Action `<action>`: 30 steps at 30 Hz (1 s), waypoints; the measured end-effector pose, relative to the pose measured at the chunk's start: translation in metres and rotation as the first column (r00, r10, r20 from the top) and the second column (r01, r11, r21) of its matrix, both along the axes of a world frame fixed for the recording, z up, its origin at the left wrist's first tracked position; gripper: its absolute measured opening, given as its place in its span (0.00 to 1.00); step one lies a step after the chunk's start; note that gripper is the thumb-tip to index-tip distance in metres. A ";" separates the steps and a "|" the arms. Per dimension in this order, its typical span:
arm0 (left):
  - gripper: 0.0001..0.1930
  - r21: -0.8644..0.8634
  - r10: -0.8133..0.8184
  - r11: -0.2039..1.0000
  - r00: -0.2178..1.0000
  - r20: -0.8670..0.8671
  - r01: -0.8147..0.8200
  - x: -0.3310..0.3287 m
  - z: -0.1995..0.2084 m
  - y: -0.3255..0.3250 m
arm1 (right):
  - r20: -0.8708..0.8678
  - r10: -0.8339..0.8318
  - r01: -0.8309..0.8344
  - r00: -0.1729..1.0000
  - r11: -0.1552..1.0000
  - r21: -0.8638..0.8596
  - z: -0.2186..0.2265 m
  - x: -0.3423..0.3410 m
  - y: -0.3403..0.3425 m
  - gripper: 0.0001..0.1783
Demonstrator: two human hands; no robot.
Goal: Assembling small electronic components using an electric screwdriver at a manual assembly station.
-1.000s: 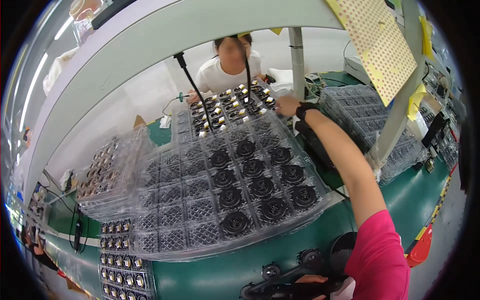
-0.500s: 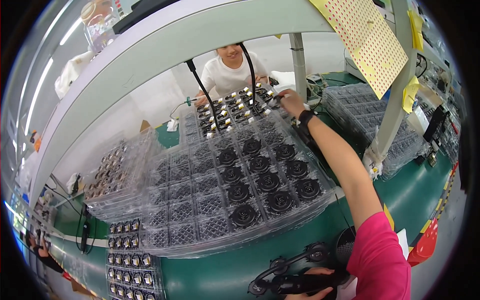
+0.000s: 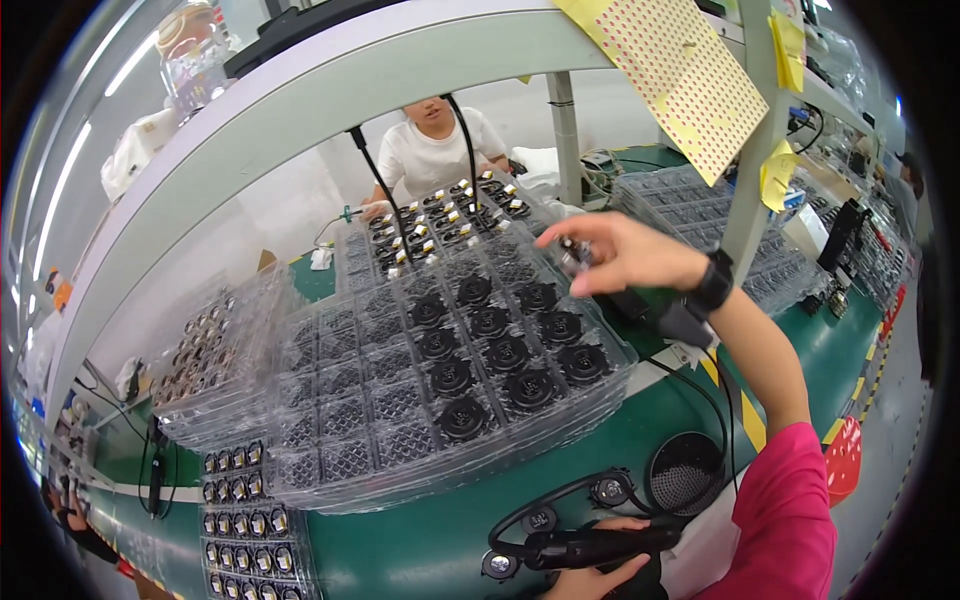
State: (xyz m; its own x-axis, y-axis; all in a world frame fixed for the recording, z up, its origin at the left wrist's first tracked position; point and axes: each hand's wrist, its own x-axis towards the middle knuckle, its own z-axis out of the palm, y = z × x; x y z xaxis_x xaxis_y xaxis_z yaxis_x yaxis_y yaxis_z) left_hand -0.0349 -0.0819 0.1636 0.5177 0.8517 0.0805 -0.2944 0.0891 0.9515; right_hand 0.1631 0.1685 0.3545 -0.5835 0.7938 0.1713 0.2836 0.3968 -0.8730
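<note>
My right hand (image 3: 635, 255), with a black band on its wrist, is raised above the right edge of the large clear tray (image 3: 340, 485). Its thumb and fingers curl around a small dark part with shiny bits (image 3: 573, 252), too blurred to name. Low in the picture, my left hand (image 3: 600, 578) grips a thick black bar-shaped device (image 3: 590, 546). A curved black strip (image 3: 560, 492) with several round black pieces extends from around it. Round black parts (image 3: 530, 388) fill some cells of the large tray; its left cells show only clear patterned plastic.
Beyond lies a tray of black coiled parts with white tags (image 3: 430, 225), near a person in white (image 3: 440, 150). Tray stacks stand left (image 3: 200, 400) and right (image 3: 680, 205). A black mesh cup (image 3: 686, 475) sits by my right arm. A shelf beam (image 3: 400, 85) crosses overhead.
My right hand has drawn back from the far tray toward me, now with a small part in its fingers. My left hand keeps its grip on the black device. The view has shifted slightly.
</note>
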 end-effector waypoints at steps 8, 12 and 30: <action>0.22 0.048 -0.048 0.998 0.999 -0.012 0.048 0.006 -0.020 0.002 | 0.208 -0.031 -0.120 0.978 0.728 0.675 0.001 -0.035 -0.103 0.37; 0.21 0.111 -0.036 0.993 0.998 -0.055 0.042 0.008 -0.014 0.000 | 0.291 -0.061 -0.152 0.955 0.740 0.655 0.010 -0.040 -0.119 0.34; 0.20 0.266 -0.234 0.925 0.958 -0.163 0.271 -0.026 0.036 -0.010 | 0.180 -0.166 -0.075 0.969 0.498 0.864 0.037 -0.104 -0.101 0.20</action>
State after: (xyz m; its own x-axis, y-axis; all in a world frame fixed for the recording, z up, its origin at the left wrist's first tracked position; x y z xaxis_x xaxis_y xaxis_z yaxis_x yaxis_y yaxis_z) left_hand -0.0606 -0.0916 0.1995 0.7342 0.6429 0.2183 -0.1733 -0.1334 0.9758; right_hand 0.0596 0.0673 0.3918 -0.6654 0.3466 0.6611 0.4489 0.8934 -0.0165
